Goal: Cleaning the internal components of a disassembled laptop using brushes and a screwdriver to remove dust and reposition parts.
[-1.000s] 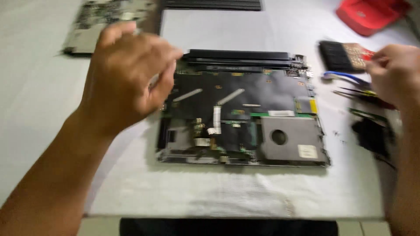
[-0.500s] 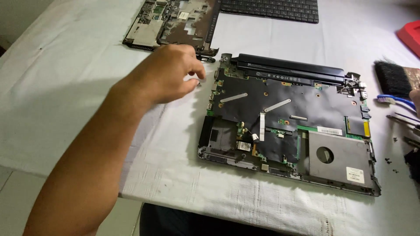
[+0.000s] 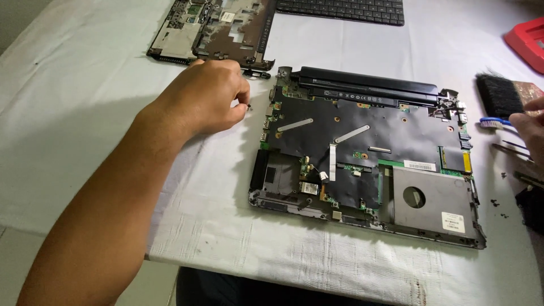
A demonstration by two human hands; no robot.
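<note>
An opened laptop base lies on the white cloth with its board, ribbon cables and a silver drive bay bare. My left hand rests on the cloth just left of the base's far left corner. Its fingers are curled, and the tips pinch a tiny dark screw against the cloth. Only part of my right hand shows at the right edge, beside a blue-handled tool. Its fingers are cut off by the frame.
A removed laptop top cover lies at the far left, and a black keyboard lies behind the base. A black brush, a red tray, thin tools and loose screws sit at the right. The table's front edge runs close below the base.
My left hand moved from above the laptop base leftwards and down onto the cloth beside its corner. The view swung left, so my right hand slid towards the right edge.
</note>
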